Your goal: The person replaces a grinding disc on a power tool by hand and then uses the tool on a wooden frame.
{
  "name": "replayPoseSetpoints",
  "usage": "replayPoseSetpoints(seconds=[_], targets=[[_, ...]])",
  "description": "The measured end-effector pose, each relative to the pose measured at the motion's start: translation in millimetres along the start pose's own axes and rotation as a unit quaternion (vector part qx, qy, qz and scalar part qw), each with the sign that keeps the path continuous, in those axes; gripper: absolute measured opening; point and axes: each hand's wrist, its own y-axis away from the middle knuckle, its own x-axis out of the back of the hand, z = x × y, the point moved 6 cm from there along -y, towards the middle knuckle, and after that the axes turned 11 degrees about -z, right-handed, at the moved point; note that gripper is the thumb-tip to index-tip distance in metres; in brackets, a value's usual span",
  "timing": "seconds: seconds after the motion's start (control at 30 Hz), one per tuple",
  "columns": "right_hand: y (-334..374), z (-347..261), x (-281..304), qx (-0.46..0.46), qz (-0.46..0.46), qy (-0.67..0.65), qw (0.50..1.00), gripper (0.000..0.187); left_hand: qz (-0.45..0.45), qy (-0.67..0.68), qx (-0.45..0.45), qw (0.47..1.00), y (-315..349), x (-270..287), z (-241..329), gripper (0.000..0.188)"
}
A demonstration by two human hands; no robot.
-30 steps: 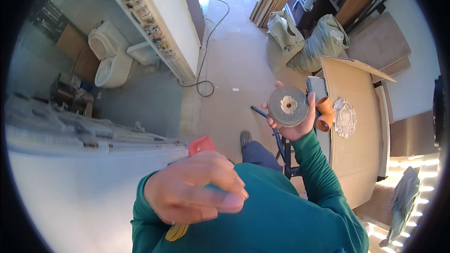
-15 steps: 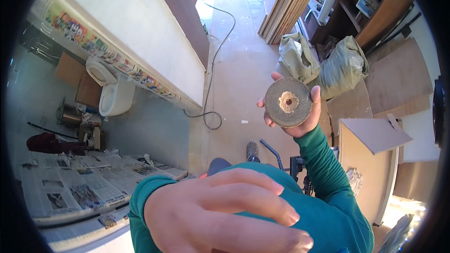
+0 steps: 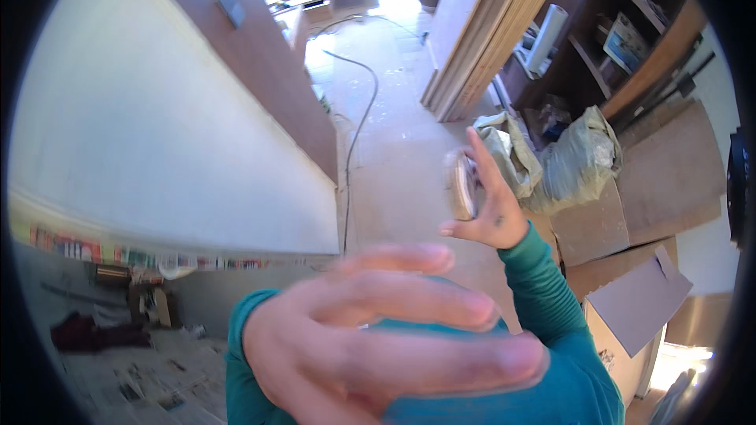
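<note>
On the right, my right hand [image 3: 498, 208] holds a round grey abrasive disc [image 3: 461, 185], now seen nearly edge-on and blurred by motion. My thumb lies at its near edge and a finger reaches up along its right side; some fingers are hidden. The disc is in the air above the floor. Close to the camera at the bottom, my left hand [image 3: 370, 334] stretches over my lap with its fingers apart and nothing between them, also a little blurred. Both of my sleeves are green.
A cable [image 3: 364, 110] runs along the floor [image 3: 394, 134] ahead. Filled sacks [image 3: 579, 161] and cardboard [image 3: 661, 173] stand right, below a dark shelf unit [image 3: 591, 39]. Wooden panels [image 3: 492, 39] lean upright. A white wall [image 3: 157, 134] rises left, newspaper [image 3: 157, 378] below it.
The disc has turned from face-on to nearly edge-on in my right hand. My left hand remains outstretched. The view has tilted up and swung, so the wall fills more of the left.
</note>
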Motion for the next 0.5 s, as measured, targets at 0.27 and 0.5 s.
replayPoseSetpoints(seconds=[0.27,0.5], targets=[[-102.6,36.5,43.8,-0.004,0.038,0.174,0.984,0.151,-0.116,0.153,0.273,0.943,7.0,35.0,-266.5,0.072],[-208.8,127.5,95.5,0.016,0.037,0.151,0.988,0.156,-0.022,0.411,0.367,0.834,6.9,5.6,-459.8,0.105]])
